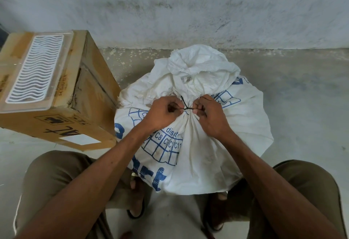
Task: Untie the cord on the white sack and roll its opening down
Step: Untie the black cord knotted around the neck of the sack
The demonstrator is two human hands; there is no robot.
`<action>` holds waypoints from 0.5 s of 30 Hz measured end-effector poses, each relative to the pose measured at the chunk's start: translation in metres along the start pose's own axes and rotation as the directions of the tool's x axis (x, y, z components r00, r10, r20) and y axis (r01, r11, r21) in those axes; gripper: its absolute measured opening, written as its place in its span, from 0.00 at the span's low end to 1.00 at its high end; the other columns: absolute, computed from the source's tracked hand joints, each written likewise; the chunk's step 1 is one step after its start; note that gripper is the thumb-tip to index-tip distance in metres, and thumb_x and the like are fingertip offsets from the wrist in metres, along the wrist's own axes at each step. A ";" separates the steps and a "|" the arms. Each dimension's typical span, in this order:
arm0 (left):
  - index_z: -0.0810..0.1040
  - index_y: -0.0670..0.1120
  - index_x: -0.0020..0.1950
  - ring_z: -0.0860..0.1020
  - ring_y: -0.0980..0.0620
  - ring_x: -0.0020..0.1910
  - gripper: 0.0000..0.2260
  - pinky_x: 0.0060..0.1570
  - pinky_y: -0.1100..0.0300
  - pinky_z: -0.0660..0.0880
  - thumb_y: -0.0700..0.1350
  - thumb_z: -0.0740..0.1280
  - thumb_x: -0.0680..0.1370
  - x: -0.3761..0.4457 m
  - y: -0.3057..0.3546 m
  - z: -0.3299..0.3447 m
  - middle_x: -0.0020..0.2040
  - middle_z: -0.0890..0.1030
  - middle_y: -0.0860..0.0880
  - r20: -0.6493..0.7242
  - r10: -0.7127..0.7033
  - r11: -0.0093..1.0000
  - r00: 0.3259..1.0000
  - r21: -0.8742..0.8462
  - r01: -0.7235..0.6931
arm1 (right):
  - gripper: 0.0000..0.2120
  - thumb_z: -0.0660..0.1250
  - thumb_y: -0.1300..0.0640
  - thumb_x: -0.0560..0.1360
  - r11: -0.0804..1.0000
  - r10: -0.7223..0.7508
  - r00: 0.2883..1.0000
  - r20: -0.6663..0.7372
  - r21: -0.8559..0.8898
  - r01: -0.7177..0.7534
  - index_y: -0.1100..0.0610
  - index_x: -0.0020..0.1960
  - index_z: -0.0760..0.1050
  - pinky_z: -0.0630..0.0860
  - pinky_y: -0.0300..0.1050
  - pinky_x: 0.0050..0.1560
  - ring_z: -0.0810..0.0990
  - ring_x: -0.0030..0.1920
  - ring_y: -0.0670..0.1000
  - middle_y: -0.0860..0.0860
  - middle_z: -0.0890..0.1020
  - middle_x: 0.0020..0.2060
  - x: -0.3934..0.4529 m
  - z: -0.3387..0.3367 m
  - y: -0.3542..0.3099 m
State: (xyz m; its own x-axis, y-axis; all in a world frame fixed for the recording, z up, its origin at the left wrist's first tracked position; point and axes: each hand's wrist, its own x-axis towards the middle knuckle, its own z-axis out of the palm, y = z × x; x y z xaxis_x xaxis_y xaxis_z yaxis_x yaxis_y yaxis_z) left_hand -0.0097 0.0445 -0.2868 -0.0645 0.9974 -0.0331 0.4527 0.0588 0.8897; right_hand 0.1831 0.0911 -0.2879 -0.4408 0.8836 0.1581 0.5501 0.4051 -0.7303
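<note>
Cord (186,106), thin and dark, sits at frame centre on the gathered neck of the white sack (190,144), which stands on the floor between the person's knees. Its visible run lies left to right between the two fists, with a short tail slanting toward the upper left. Left hand (164,113) pinches one end with curled fingers; right hand (208,116) pinches the other, equally near. Loosening likely means pulling apart along that horizontal line. A cardboard box (56,95) stands at left.

Head camera looks steeply down, close over the sack (196,125).
</note>
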 end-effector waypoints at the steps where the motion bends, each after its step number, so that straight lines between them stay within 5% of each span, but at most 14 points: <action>1: 0.84 0.43 0.49 0.84 0.54 0.44 0.05 0.50 0.60 0.81 0.36 0.73 0.75 -0.001 -0.001 0.002 0.44 0.85 0.49 -0.021 0.061 0.997 0.998 0.044 -0.060 | 0.21 0.63 0.78 0.67 1.000 -0.002 1.000 -0.003 0.004 0.002 0.52 0.42 0.74 0.68 0.24 0.43 0.75 0.41 0.35 0.45 0.74 0.41 0.000 0.000 0.000; 7: 0.84 0.44 0.51 0.82 0.51 0.42 0.05 0.44 0.57 0.78 0.42 0.71 0.78 -0.002 -0.008 0.005 0.45 0.84 0.48 0.043 0.392 0.840 0.919 0.390 -0.376 | 0.16 0.65 0.77 0.66 1.000 -0.021 1.000 0.009 -0.017 0.022 0.56 0.41 0.77 0.67 0.24 0.44 0.75 0.41 0.39 0.50 0.76 0.41 0.001 0.000 0.002; 15: 0.83 0.42 0.47 0.80 0.48 0.41 0.03 0.42 0.60 0.72 0.42 0.70 0.78 0.002 -0.009 0.019 0.42 0.82 0.46 0.001 0.398 0.824 0.917 0.440 -0.358 | 0.12 0.70 0.71 0.68 1.000 0.014 1.000 0.005 -0.019 -0.014 0.54 0.40 0.76 0.73 0.39 0.45 0.76 0.42 0.48 0.48 0.76 0.40 0.002 0.001 -0.001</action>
State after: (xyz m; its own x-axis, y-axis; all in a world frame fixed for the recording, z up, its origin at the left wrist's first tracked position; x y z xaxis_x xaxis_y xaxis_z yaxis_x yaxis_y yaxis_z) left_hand 0.0029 0.0468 -0.3038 0.1216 0.9384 0.3233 0.7872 -0.2896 0.5444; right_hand 0.1809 0.0920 -0.2879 -0.4364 0.8880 0.1448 0.5696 0.3972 -0.7195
